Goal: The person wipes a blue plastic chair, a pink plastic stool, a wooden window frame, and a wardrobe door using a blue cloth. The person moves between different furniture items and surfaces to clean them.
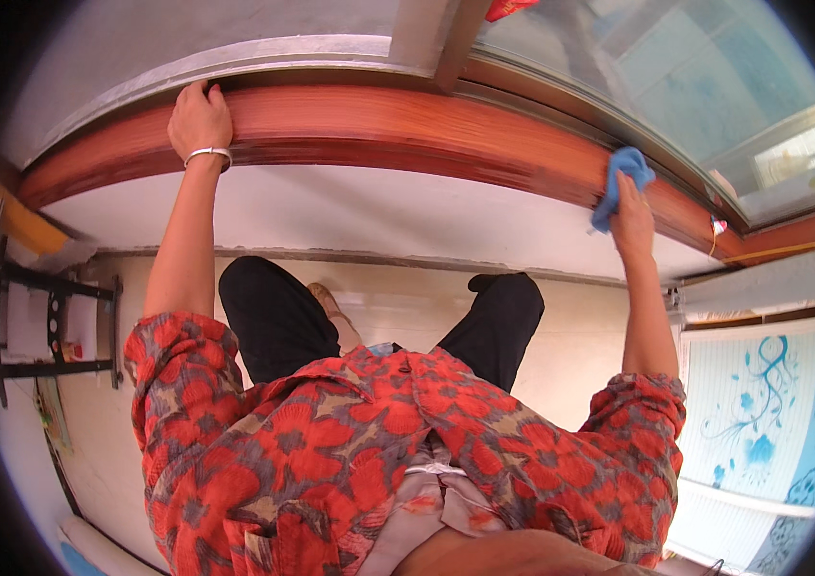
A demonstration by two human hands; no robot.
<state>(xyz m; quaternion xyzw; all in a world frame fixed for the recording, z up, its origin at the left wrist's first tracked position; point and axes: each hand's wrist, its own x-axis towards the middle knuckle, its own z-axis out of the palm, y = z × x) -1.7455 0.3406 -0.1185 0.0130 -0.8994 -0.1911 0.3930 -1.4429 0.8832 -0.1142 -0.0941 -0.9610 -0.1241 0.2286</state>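
Observation:
A reddish-brown wood-grain window sill (378, 119) runs in a bowed band across the upper view. On its left part rests my left hand (200, 122), a bangle at the wrist, with its fingertips at the dark lower track of the window frame; I see no object in it, and its fingertips are partly hidden. Far to the right, my right hand (634, 216) holds a folded blue cloth (630, 169) against the sill, close to the frame of the glass window (710, 108).
Black metal brackets (58, 331) stand at the left wall. A small red and white item (719, 227) lies at the sill's right end. Below it is a cabinet or cover with blue floral print (746, 403). The pale wall (378, 209) drops from the sill to the floor (580, 324).

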